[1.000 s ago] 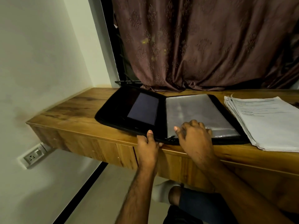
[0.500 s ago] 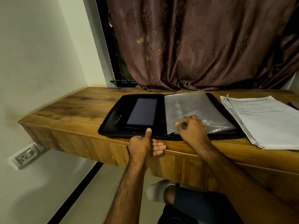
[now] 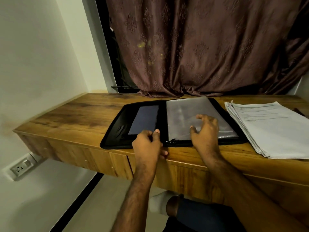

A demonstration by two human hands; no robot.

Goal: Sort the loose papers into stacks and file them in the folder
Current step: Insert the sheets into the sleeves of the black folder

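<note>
A black zip folder (image 3: pixel 117 131) lies open flat on the wooden desk (image 3: pixel 75 119). Its left half has a dark pocket panel, its right half clear plastic sleeves (image 3: pixel 182 113). My left hand (image 3: pixel 148 144) grips the folder's near edge at the spine, thumb on top. My right hand (image 3: pixel 206 129) hovers over the near part of the sleeves with fingers spread, holding nothing. A stack of printed white papers (image 3: pixel 275 128) rests on the desk just right of the folder.
A brown curtain (image 3: pixel 200 47) hangs behind the desk and touches its back edge. A white wall (image 3: pixel 33 64) closes the left side, with a socket (image 3: pixel 20 168) low under the desk. My knees are below the desk front.
The folder's left flap went from raised to flat. My right hand lifted off the sleeves' near edge and opened its fingers. My left hand stayed at the spine edge.
</note>
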